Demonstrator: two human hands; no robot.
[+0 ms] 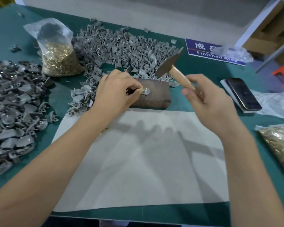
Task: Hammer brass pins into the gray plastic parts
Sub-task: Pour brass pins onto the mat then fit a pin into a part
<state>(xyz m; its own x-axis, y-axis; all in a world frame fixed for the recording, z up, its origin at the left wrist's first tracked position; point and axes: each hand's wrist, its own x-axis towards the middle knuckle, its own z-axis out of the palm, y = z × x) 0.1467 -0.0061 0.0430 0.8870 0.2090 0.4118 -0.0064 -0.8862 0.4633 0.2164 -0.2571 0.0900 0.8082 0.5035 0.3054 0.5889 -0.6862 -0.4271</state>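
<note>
Green matting covers the worktop, with a pale grey sheet laid across its near middle. On a dark brown rectangular block at the sheet's far edge lies one small gray plastic part, and the left hand pinches a short brass pin against it between thumb and forefinger, the other fingers curled under. The pin is too small to read its tilt; it seems to stand roughly upright in the part. The right hand has its grip wrapped around the pale wooden handle of a steel-headed hammer, raised above and just right of the block. The handle's long axis runs from near right up to far left, and the head's flat face points down and left toward the pin.

By my reading the strike on this pin is not yet made. A darker heap of gray parts at the left, some glinting with brass, looks like finished work. A large mound of lighter gray parts beyond the block, beside a clear bag of brass pins, suggests much is left. A second bag of brass pins lies at the near right.
</note>
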